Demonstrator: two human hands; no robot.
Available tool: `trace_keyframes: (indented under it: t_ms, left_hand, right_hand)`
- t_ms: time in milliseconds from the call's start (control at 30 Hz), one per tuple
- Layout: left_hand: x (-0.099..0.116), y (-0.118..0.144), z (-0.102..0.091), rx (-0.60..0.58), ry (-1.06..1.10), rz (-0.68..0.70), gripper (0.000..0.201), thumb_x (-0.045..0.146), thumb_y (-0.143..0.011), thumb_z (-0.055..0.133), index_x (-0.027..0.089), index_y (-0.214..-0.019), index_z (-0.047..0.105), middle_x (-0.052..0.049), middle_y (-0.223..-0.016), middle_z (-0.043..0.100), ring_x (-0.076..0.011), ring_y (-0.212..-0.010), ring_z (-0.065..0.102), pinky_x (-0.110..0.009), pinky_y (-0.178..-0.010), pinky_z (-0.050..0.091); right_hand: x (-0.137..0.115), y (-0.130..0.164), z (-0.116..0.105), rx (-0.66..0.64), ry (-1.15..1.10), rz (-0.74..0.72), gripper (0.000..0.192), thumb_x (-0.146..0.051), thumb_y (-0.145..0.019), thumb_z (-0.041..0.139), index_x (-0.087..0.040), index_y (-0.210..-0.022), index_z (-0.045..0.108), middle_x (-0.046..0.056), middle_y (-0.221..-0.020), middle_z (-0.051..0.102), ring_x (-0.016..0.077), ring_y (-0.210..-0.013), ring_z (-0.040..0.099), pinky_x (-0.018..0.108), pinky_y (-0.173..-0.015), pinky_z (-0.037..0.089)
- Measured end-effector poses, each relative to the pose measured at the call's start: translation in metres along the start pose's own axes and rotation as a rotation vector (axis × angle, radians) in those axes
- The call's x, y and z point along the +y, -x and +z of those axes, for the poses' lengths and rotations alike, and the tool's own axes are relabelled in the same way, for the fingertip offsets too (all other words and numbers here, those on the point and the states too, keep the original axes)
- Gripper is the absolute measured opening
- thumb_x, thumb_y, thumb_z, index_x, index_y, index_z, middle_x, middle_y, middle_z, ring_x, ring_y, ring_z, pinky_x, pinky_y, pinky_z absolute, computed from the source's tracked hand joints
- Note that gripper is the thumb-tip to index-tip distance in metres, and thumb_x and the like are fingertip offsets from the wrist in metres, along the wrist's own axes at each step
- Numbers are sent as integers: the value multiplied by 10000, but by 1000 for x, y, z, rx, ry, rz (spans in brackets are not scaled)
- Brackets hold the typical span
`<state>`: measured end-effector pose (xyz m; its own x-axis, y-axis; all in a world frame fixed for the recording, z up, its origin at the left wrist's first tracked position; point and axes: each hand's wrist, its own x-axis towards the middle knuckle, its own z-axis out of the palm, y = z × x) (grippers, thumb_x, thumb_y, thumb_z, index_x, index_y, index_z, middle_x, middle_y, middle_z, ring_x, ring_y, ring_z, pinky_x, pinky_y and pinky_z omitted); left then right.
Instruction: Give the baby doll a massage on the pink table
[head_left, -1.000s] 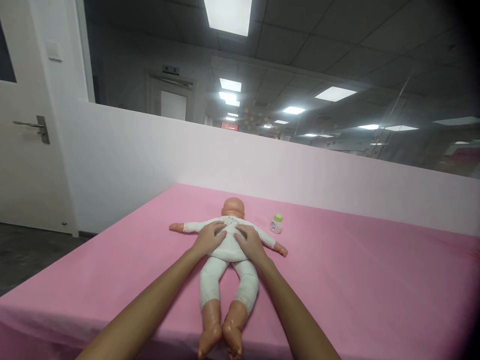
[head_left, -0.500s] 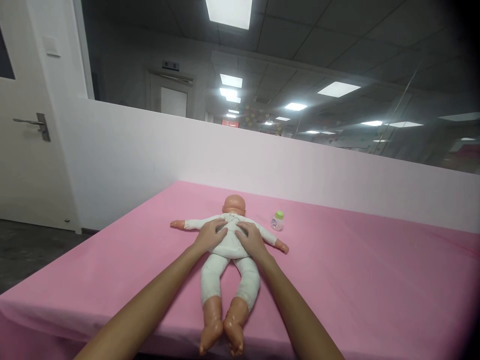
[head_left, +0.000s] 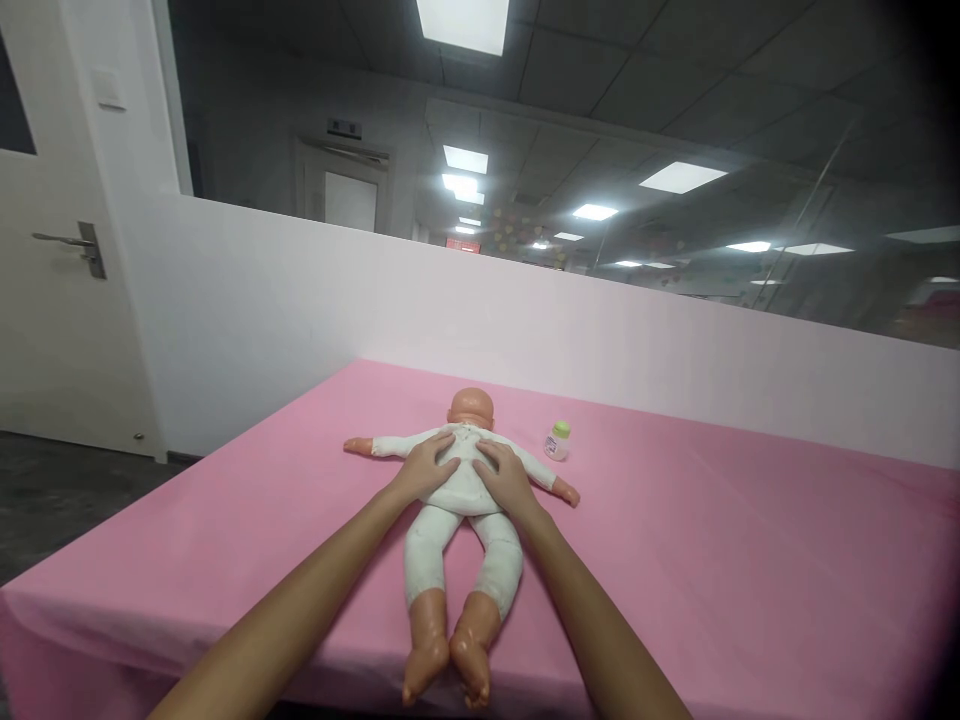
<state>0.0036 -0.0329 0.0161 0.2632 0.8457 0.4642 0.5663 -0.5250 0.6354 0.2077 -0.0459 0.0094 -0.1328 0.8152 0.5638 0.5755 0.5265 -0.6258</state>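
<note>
A baby doll [head_left: 457,545] in a white suit lies flat on the pink-covered table [head_left: 712,560], head away from me, arms spread, feet at the near edge. My left hand [head_left: 424,468] rests palm down on the left side of its torso. My right hand [head_left: 504,475] rests on the right side. The fingers of both are spread and pressed on the cloth, and neither grips anything. A small bottle with a green cap [head_left: 556,440] stands upright just right of the doll's head, clear of both hands.
A low white partition wall [head_left: 600,340] runs behind the table, with glass above it. A white door with a lever handle [head_left: 71,245] stands at the left. Dark floor shows beyond the table's left edge.
Both hands have slid slightly up the doll's torso toward its shoulders. The view has shifted a little; the doll and bottle stay in place.
</note>
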Motion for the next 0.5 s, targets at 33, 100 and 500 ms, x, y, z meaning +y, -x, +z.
trace_keyframes:
  t_ms: [33,100,500]
  left_hand:
    - [0,0,0,-5,-1,-2,620,377,-872,606,124,-1438,581,-136,-1548,507,-317,-1439,470,-484,-1228,342]
    - [1,0,-1,-6,-4,-1,621,379,-874,606,111,-1433,584,-145,-1541,514,-318,-1438,471,-476,-1229,341]
    - [0,-1,0,49,-8,26,464,344,-846,640,143,-1255,725,-137,-1410,637,-336,-1311,592,-488,-1164,428]
  right_hand:
    - [0,0,0,-4,1,1,398,-284,-875,614,-231,-1260,699,87,-1335,681,281,-1294,591,500,-1156,408]
    - [-1,0,-1,-7,3,-3,393,-284,-879,611,-230,-1258,701,87,-1336,680,280,-1296,591,496,-1156,409]
    - [3,0,0,1,2,-14,384,-280,-876,619,-233,-1247,707,84,-1302,698,281,-1266,605,497,-1141,423]
